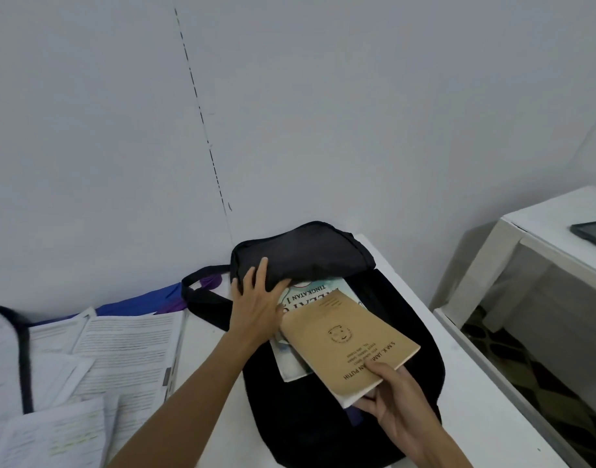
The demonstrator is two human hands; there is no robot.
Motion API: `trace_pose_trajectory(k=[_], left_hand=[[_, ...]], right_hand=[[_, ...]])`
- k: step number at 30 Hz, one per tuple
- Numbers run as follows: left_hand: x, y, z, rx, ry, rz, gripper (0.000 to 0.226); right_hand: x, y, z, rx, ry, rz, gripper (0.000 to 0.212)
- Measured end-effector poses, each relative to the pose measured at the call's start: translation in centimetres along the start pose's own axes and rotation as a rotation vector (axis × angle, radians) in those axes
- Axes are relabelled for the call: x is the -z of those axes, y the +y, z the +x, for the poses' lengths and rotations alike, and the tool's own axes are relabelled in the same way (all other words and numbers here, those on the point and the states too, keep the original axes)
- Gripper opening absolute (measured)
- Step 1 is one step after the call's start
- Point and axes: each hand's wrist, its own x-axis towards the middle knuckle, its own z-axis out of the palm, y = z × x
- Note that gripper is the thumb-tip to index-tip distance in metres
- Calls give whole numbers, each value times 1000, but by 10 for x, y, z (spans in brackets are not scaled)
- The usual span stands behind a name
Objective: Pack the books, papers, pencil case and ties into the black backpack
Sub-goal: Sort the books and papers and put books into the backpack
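The black backpack (408, 319) lies flat on the white table (485, 410), its top flap raised. My left hand (256, 305) holds that flap up, thumb under its edge. My right hand (398, 403) grips the near end of a brown exercise book (344, 342), thumb on the cover, fingers beneath. The brown book's far end reaches into the bag's mouth, lying over a white and teal book (300, 295) that sticks out of the opening. Printed papers (128, 346) are spread on the table to the left. A purple and blue tie (148, 300) lies along the wall behind them.
A black strap (25, 359) crosses the papers at far left. The backpack's shoulder strap (205, 298) loops out toward the tie. A second white table (556, 228) with a dark tablet (593, 231) stands to the right across a gap over patterned floor.
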Motion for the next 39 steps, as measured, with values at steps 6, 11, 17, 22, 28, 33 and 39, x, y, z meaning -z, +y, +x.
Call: trace_pose_trajectory(k=[6,11,17,22,28,33,39], left_hand=[[16,-25,23,-31,74,-27,79],[12,-35,23,-123,45,-75,87],[12,-40,19,-188,88,-106,85],[11,-48,17,-245,128,-146,84],[8,-45,14,-263,121,-159,83],[6,-45,7,-279,100,-174,78],[9,-52,-10,-274,64,-273,59]], right_hand=[[-28,4,43,16,41,47,36],[-66,-1,100,-43,45,105,37],[-102,-2,157,-102,134,50,33],[-92,2,148,-104,197,-342,18],[-80,1,150,-101,228,-448,22],[-86,-4,152,-158,187,-666,21],[-91,-11,141,-183,174,-768,19]])
